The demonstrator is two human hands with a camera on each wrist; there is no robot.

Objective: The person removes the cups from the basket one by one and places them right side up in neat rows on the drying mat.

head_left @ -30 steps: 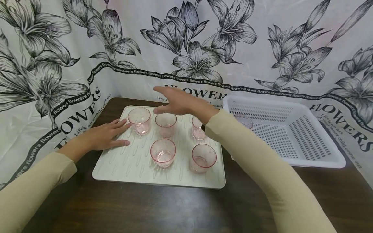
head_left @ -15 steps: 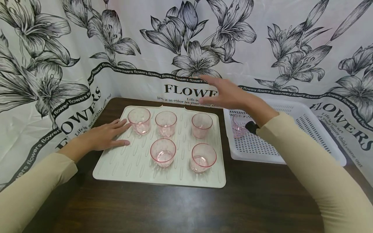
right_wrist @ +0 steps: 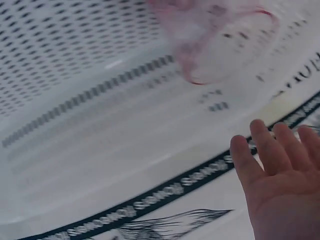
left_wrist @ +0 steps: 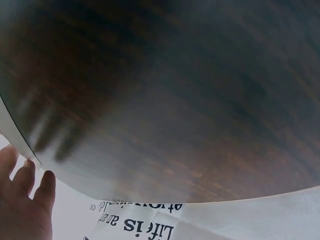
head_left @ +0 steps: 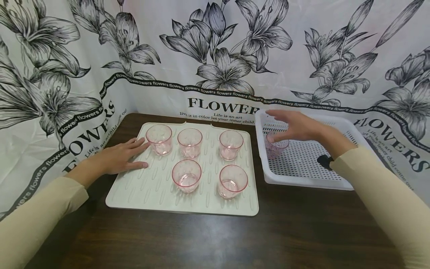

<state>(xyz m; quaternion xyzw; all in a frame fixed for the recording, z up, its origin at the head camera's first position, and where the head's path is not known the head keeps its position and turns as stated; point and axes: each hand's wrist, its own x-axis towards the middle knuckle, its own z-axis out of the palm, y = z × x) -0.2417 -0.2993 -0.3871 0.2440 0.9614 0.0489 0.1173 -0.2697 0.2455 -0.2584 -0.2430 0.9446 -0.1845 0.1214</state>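
Observation:
My left hand (head_left: 119, 157) lies with straight, spread fingers on the left edge of a white ribbed draining tray (head_left: 141, 192). Above the left end of a white plastic basket (head_left: 309, 181), my right hand (head_left: 299, 127) reaches with thumb and fingers apart, holding nothing. A pink-tinted glass (head_left: 276, 147) stands in that basket, its rim partly behind the right thumb; the right wrist view shows the same glass (right_wrist: 215, 45) a little away from the fingertips. On the tray, several matching pink glasses stand upright, among them a rear-left glass (head_left: 159, 140) near the left fingertips and a front-right glass (head_left: 232, 182).
Tray and basket stand side by side on a dark wooden table (head_left: 168, 239), with a narrow gap between them. Behind them hangs a white cloth (head_left: 151, 97) with black flower prints and lettering. A black wrist strap piece (head_left: 324, 161) shows at the right cuff.
My right hand has moved from over the back of the tray rightward to above the basket, near the glass there. The left hand and the glasses on the tray have stayed put.

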